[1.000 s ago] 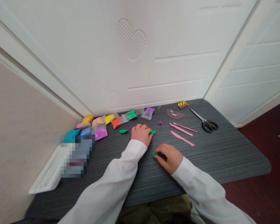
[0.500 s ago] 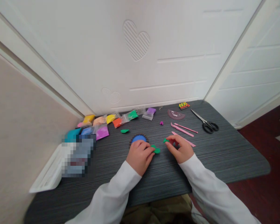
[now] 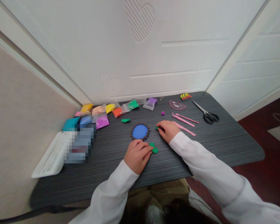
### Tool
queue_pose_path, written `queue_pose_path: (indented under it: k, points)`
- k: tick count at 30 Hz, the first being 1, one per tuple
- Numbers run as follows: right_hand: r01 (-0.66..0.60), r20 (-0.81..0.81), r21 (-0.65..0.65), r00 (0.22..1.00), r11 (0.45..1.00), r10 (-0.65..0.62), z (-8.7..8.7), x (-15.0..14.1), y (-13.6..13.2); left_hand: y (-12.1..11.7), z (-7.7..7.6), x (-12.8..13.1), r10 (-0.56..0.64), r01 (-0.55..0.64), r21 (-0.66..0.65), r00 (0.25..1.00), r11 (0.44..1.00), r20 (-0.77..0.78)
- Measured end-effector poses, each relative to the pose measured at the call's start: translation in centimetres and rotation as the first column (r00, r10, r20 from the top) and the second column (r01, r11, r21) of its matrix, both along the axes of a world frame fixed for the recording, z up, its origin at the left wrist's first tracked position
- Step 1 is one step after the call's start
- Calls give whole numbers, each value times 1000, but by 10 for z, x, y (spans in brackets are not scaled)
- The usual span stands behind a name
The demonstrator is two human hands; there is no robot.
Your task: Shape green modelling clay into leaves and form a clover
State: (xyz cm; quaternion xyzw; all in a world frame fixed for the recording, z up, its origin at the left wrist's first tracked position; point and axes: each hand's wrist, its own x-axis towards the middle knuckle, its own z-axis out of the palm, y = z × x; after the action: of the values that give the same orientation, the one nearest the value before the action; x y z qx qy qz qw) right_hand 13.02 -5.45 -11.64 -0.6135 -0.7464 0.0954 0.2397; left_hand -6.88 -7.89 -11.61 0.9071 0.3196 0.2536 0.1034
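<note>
My left hand [image 3: 137,155] low over the table, fingers bunched forward; my right hand [image 3: 168,130] farther out, thumb and fingertips pinched, both forearms angled inward.

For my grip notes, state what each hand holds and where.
Left hand: the two-lobed green piece, at its left edge. Right hand: the small green piece, by its right end.

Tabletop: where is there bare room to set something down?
Bare: the tabletop's right end, between scissors and right sleeve; the left front, between white tray and left sleeve. Crowded: back left, with colored packets; the middle, around green pieces and blue disc.
</note>
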Motion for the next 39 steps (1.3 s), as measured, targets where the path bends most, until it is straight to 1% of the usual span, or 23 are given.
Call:
queue_pose_path:
  k: [5,12,17,21,25,30,34,36,37,39]
  points:
    - [4,-19,26,1000,1000,-3,-3,3,0,-5,-2,-2,40,-39,-45,999,998,15]
    - [5,-122,104,992,995,8,-3,7,-1,-6,-4,-3,81,-80,-73,996,994,23]
    - [19,-184,154,983,988,9,0,9,-4,-5,-3,-3,150,-146,-127,988,981,26]
    - [33,-226,171,974,985,6,3,9,-6,-5,-4,-4,131,-126,-143,991,982,25]
    - [33,-270,166,963,986,13,4,9,-7,-5,-6,-2,106,-105,-123,994,987,0]
    - [32,-357,121,934,992,14,8,8,-9,-7,-5,3,100,-98,-88,995,991,18]
    - [21,-468,23,884,1000,-8,12,6,-14,-9,-3,4,125,-123,-30,989,992,75]
    - [-36,-537,-62,843,997,-3,13,4,-16,-10,-1,4,152,-157,33,983,987,106]
    - [-87,-573,-109,819,990,9,13,2,-18,-11,-1,4,164,-172,67,979,983,118]
    - [-211,-641,-192,766,958,40,12,-2,-20,-11,1,5,181,-198,121,974,973,138]
